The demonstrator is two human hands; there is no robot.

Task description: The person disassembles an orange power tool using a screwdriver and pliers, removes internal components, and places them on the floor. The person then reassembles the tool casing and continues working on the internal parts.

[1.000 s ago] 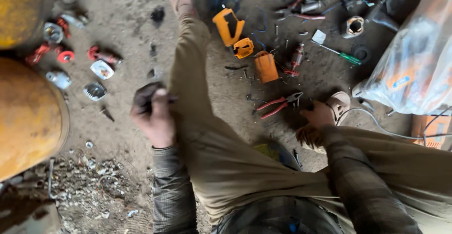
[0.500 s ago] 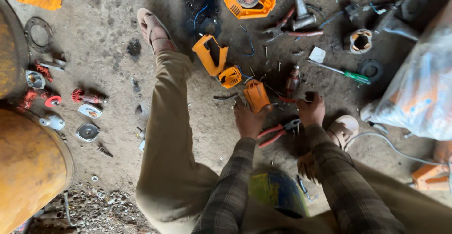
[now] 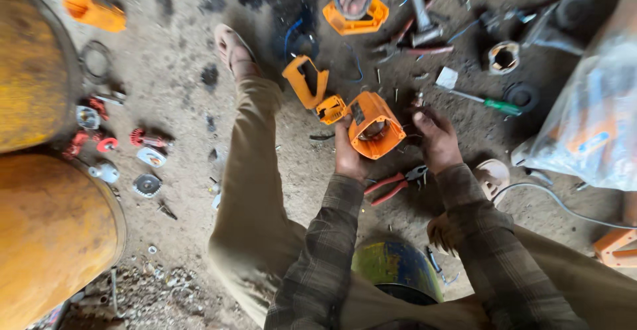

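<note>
Gripping an orange motor housing [image 3: 375,126], the left hand [image 3: 350,154] has its fingers clamped around the housing's lower left side, open end facing up; the right hand [image 3: 434,139] sits at three o'clock of the housing, fingers curled near its edge, and whether they pinch anything I cannot tell; red-handled pliers [image 3: 393,184] lie on the dirt floor [image 3: 179,104] at six o'clock of the housing, between both wrists; an orange handle piece [image 3: 306,81] lies at ten o'clock; a green screwdriver [image 3: 488,102] rests at two o'clock.
</note>
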